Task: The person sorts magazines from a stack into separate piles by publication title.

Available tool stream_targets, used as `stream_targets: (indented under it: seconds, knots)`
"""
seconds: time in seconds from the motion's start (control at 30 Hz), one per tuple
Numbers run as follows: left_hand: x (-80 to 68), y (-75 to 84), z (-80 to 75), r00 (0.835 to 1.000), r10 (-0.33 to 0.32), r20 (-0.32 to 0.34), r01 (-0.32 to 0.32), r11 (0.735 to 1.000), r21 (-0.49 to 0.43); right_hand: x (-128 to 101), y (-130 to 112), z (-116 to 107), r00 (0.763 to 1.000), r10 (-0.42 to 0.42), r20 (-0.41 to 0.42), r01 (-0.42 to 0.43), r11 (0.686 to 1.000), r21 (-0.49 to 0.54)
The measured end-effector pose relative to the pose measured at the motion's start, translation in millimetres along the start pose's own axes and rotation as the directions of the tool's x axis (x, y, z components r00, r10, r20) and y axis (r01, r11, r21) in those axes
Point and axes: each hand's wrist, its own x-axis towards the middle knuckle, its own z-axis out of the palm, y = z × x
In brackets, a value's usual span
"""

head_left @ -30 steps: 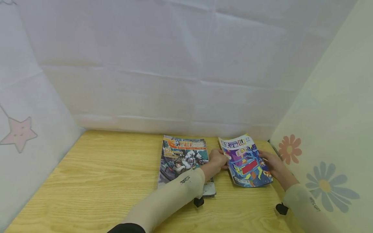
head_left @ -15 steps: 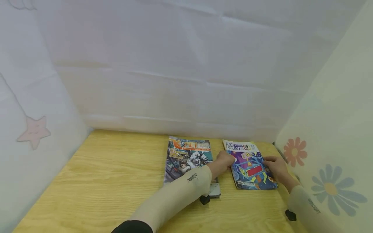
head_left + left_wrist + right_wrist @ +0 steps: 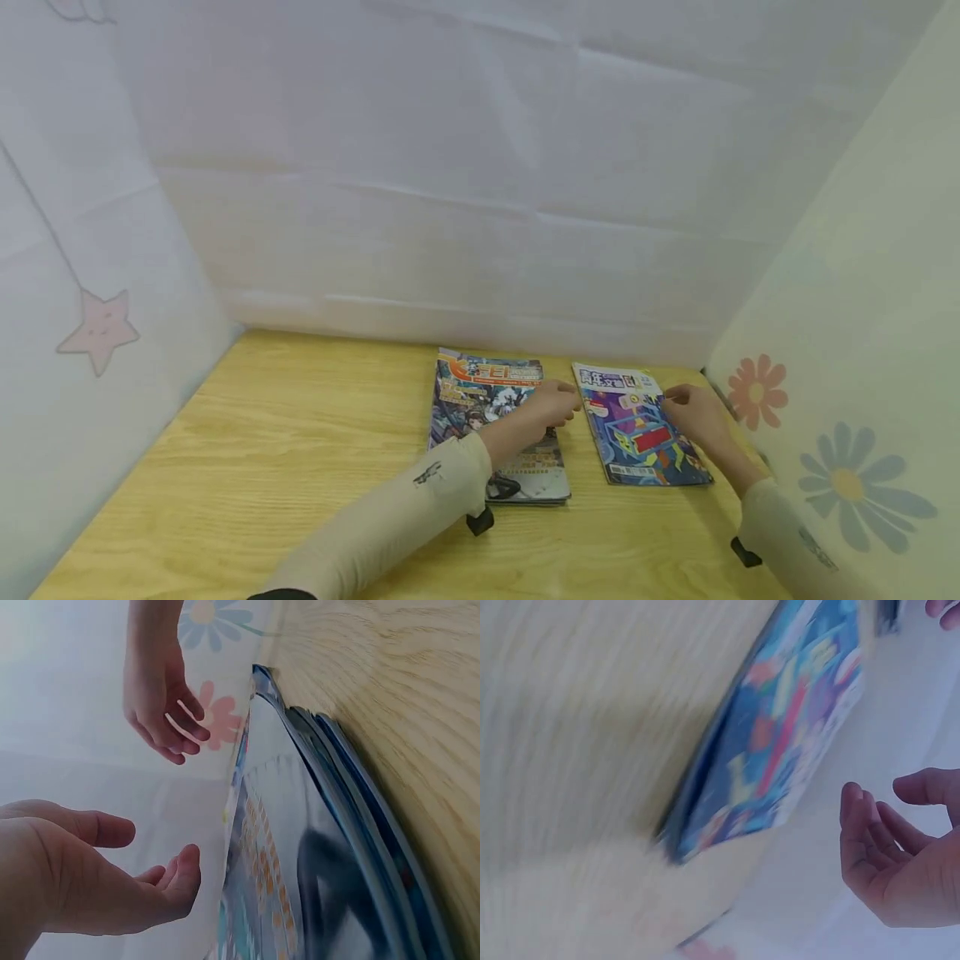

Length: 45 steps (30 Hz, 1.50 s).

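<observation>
A purple and blue magazine (image 3: 637,437) lies flat at the right of the wooden table. My left hand (image 3: 553,404) hovers between it and a pile of magazines (image 3: 465,400) with an orange-lettered cover; in the left wrist view this hand (image 3: 105,874) has loosely bent fingers with a gap to the thumb and nothing in between. My right hand (image 3: 696,412) is over the right edge of the purple magazine. In the right wrist view the right hand (image 3: 904,851) appears apart from the magazine (image 3: 780,727), thumb and fingers separated, holding nothing.
The wooden table (image 3: 300,417) is bounded by a white cloth wall (image 3: 412,208) at the back and a flower-printed cloth (image 3: 847,333) close to my right hand. On the left, another cloth carries a pink star (image 3: 100,331).
The purple magazine, tilted up between both hands a second ago, now lies flat. Both hands have let go of it; the left has drawn back to the left.
</observation>
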Motion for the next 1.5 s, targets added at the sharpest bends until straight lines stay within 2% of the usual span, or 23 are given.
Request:
stream_targets:
  seconds: [0.1, 0.27, 0.53, 0.67, 0.8, 0.9, 1.1, 1.3, 1.4, 1.5]
  knots:
    - [-15.1, -3.2, -21.2, 0.997, 0.066, 0.049, -0.066, 0.998, 0.003, -5, -21, 6, 0.999, -0.045, 0.027, 0.044, 0.998, 0.045]
    - [-38.5, -3.5, -46.3, 0.992, 0.120, 0.049, -0.120, 0.993, -0.002, -13, -49, 18, 0.992, -0.093, 0.081, 0.085, 0.991, 0.103]
    - [-63.8, -8.2, -73.3, 0.984, 0.175, -0.029, -0.175, 0.985, 0.007, -25, -77, 40, 0.972, -0.194, 0.130, 0.187, 0.980, 0.063]
    - [-70.4, -17.4, -83.9, 0.974, 0.210, -0.087, -0.209, 0.978, 0.019, -29, -88, 52, 0.971, -0.191, 0.141, 0.177, 0.979, 0.104]
    - [-76.9, -26.4, -95.4, 0.958, 0.239, -0.158, -0.236, 0.971, 0.037, -30, -98, 62, 0.975, -0.162, 0.153, 0.135, 0.975, 0.175]
    - [-80.6, -33.2, -104.9, 0.945, 0.259, -0.202, -0.254, 0.966, 0.049, -30, -103, 70, 0.978, -0.157, 0.138, 0.130, 0.974, 0.188]
    - [-85.8, -42.7, -121.8, 0.919, 0.266, -0.290, -0.254, 0.964, 0.081, -31, -107, 83, 0.983, -0.120, 0.138, 0.076, 0.955, 0.288]
    - [-82.5, -54.1, -134.4, 0.895, 0.246, -0.372, -0.204, 0.968, 0.148, -32, -107, 91, 0.977, -0.040, 0.210, -0.033, 0.942, 0.335]
    - [-78.9, -60.0, -140.6, 0.897, 0.202, -0.393, -0.166, 0.978, 0.123, -33, -107, 95, 0.969, -0.007, 0.247, -0.076, 0.943, 0.323]
    - [-73.9, -66.2, -147.6, 0.914, 0.142, -0.380, -0.128, 0.990, 0.062, -32, -108, 97, 0.962, 0.003, 0.274, -0.088, 0.950, 0.300]
